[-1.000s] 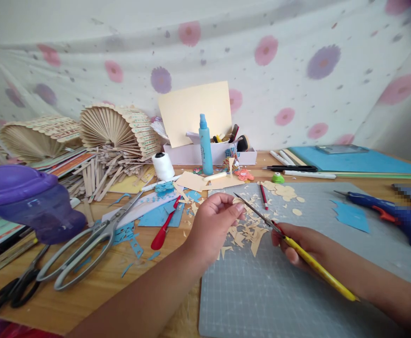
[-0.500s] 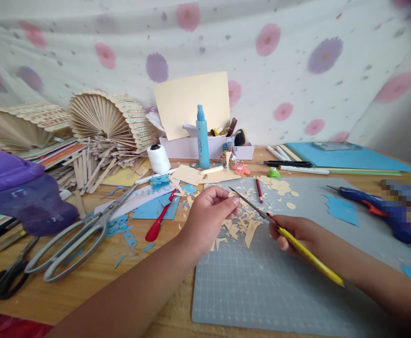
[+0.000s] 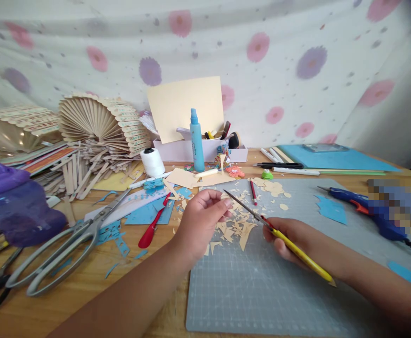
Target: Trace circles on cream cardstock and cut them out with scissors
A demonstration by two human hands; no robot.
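Observation:
My left hand (image 3: 201, 218) is closed in a pinch above the cutting mat (image 3: 247, 291); whatever lies between its fingertips is too small or hidden to name. In my right hand (image 3: 290, 239) is a pair of scissors (image 3: 242, 205) with a bit of red handle showing, the blades pointing at my left fingertips. A yellow pencil (image 3: 304, 257) is held in the same hand, its sharpened end toward me. Cream paper scraps (image 3: 242, 230) litter the mat beneath both hands. Round cream paper pieces (image 3: 272, 188) lie farther back.
Large grey scissors (image 3: 60, 253) and a red tool (image 3: 152, 227) lie left. A purple container (image 3: 18, 206) stands at the left edge. A blue bottle (image 3: 197, 145) and thread spool (image 3: 152, 162) stand behind. A glue gun (image 3: 370, 209) rests right.
The whole view has shifted a little, so the table things sit slightly farther left and lower. Both hands keep nearly the same pose, scissor tip beside the left fingers.

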